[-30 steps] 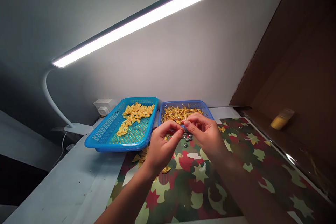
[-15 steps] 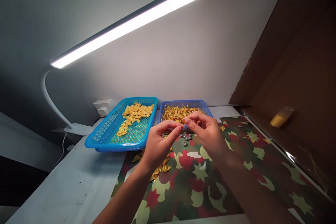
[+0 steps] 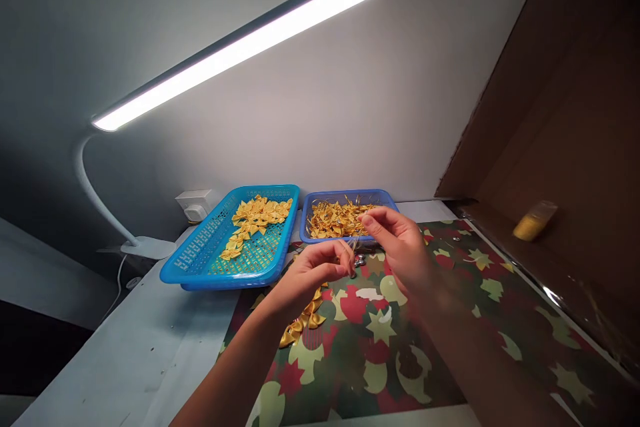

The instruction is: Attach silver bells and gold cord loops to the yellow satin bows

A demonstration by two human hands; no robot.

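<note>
My right hand (image 3: 403, 240) is closed in a pinch on a thin gold cord (image 3: 357, 235), whose strands hang down from the fingertips in front of the blue-violet basket. Lower and to its left, my left hand (image 3: 320, 267) has its thumb and fingers drawn together at a small silver bell (image 3: 353, 274), partly hidden by the fingertips. A few more silver bells (image 3: 360, 259) lie on the mat just behind. Gold ribbon bows (image 3: 305, 323) lie on the mat, partly behind my left wrist.
A bright blue basket (image 3: 200, 270) holds yellow ribbon bows. The blue-violet basket (image 3: 306, 217) is full of gold bows with cords. A patterned mat (image 3: 400, 347) covers the table under a lamp (image 3: 240, 47). Cardboard (image 3: 540, 113) stands at right, near a yellow-filled bag (image 3: 534, 221).
My hands have parted from fingertip contact. The left moved down to the silver bells; the right rose slightly, and cord strands now show hanging from it.
</note>
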